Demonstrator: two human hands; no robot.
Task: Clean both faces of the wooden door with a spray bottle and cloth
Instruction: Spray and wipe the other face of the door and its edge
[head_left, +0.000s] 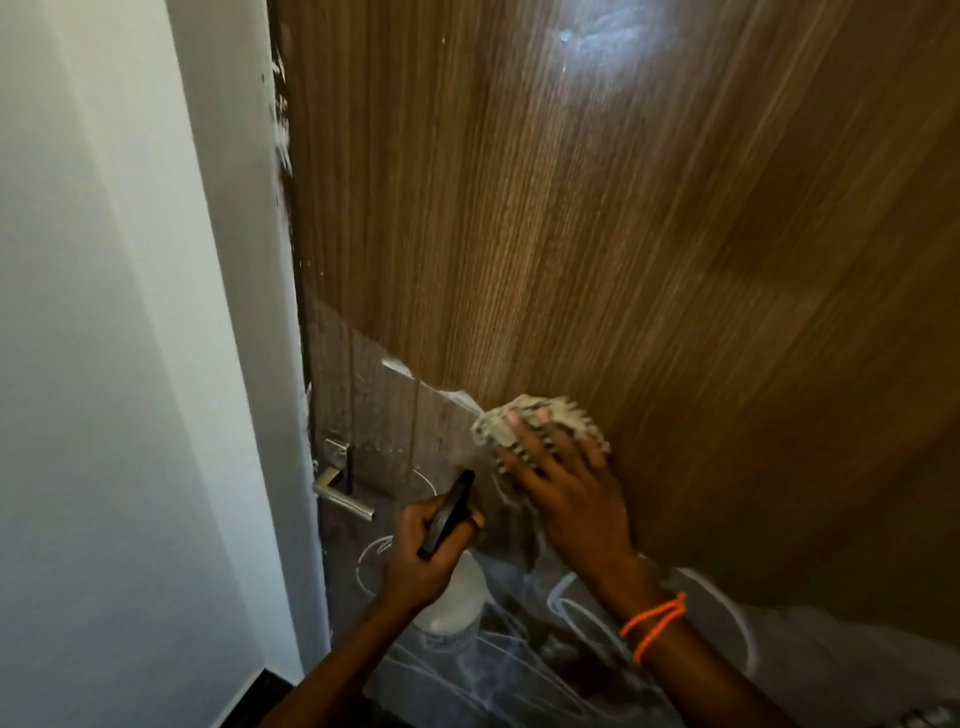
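Note:
The wooden door (597, 218) fills the right of the view, brown grain above, its lower part dull and covered with white swirl marks. My right hand (569, 493) presses a patterned cloth (524, 421) flat against the door at the boundary between the two zones. An orange cord circles that wrist. My left hand (415, 556) grips a spray bottle (449, 587) with a black trigger head and pale body, held close to the door just below the cloth, nozzle pointing up toward the door.
A metal lever handle (340, 491) sticks out near the door's left edge, just left of my left hand. A white wall (130, 364) runs along the left. White paint smears mark the door's left edge. Dark floor shows at the bottom.

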